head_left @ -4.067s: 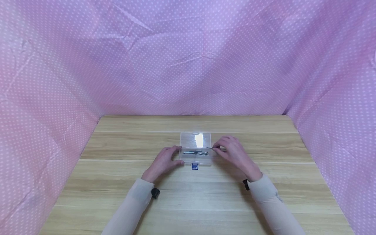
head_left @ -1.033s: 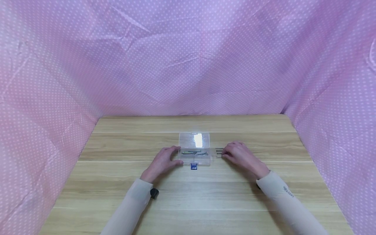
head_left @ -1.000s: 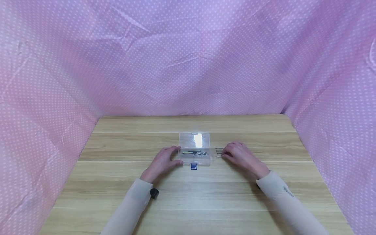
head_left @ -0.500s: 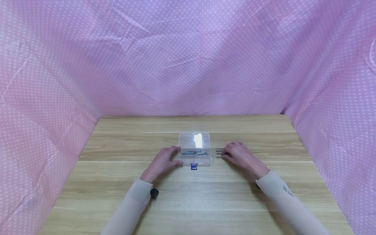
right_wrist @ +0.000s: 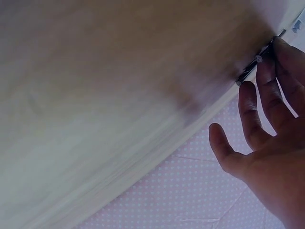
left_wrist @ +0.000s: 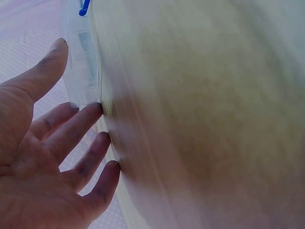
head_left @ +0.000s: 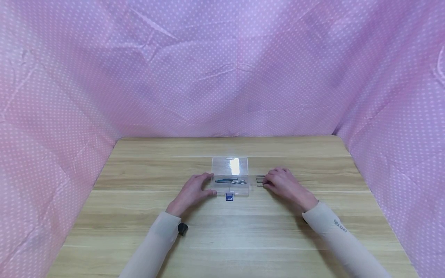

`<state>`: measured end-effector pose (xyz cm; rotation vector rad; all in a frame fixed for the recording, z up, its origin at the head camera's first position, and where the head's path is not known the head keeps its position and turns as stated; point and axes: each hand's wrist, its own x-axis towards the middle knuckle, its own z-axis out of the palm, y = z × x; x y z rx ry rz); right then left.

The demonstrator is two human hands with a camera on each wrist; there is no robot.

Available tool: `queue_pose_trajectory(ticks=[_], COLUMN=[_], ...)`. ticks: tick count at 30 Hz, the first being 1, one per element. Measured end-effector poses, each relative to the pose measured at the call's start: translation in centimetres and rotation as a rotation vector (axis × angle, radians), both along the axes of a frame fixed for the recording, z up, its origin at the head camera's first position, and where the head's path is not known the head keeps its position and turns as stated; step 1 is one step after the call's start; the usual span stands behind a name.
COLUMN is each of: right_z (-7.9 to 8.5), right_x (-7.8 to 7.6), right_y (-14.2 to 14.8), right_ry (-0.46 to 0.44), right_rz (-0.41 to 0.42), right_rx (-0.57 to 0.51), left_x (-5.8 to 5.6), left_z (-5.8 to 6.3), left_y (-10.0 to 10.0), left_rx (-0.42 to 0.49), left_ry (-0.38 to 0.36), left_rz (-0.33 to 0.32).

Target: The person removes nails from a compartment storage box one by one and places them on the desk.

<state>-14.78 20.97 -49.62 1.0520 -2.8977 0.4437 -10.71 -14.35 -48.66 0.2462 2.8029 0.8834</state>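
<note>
A clear plastic box (head_left: 240,190) stands on the table with its transparent lid (head_left: 222,166) flipped back and a blue latch (head_left: 229,197) at the front. Several long thin metal screws (head_left: 226,180) lie inside it. My left hand (head_left: 190,192) rests at the box's left side, thumb at the near corner and fingers loosely spread. To the right of the box, several more screws (head_left: 259,182) lie side by side, partly hidden under my right hand (head_left: 283,185). Its thumb and index finger pinch the nearest screw (head_left: 260,185). Dark screw shafts (right_wrist: 250,69) show by the fingertips in the right wrist view.
The wooden table (head_left: 222,239) reaches out on all sides of the box. Pink dotted cloth (head_left: 222,77) hangs behind it and along both sides. Small black devices, one of them the left wrist camera (head_left: 182,229), sit at the cuffs.
About four seconds ago my right hand held screws at the box's right edge; it has since moved right, down to the row. Lately the nearest screw has shifted slightly; my left hand stays put.
</note>
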Motion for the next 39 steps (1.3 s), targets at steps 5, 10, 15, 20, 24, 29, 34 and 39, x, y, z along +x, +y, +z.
queue_pose_trajectory(ticks=[5,10,15,20,24,29,34,39], right_z=[0.0,0.1,0.5,1.0,1.2,1.4,1.6,1.7], right_x=[0.1,0.2,0.4,0.4,0.3,0.4,0.6,0.8], right_y=[0.0,0.1,0.1,-0.1,-0.4,-1.0,-1.8,-2.8], right_ry=[0.007,-0.002,-0.014,0.037,0.085,0.079,0.033,-0.028], right_rz=[-0.003,-0.017,-0.027,-0.007,0.023,0.055,0.045,0.030], right_rx=[-0.006,-0.011,-0.044,-0.088,-0.142,-0.240,-0.311,-0.371], left_x=[0.0,0.0,0.0,0.1,0.1,0.0,0.0,0.0], left_z=[0.0,-0.1,-0.1,-0.1,-0.1,-0.2,-0.1,-0.3], left_y=[0.0,0.0,0.0,0.1,0.1,0.1,0.1,0.1], left_rx=[-0.009,-0.009,-0.004,0.004,0.004,0.003,0.005,-0.001], left_ry=[-0.001,-0.004,-0.007,-0.007,-0.004,-0.004,0.004,-0.001], left_rz=[-0.001,0.000,0.008,0.010,0.011,0.012,0.006,0.006])
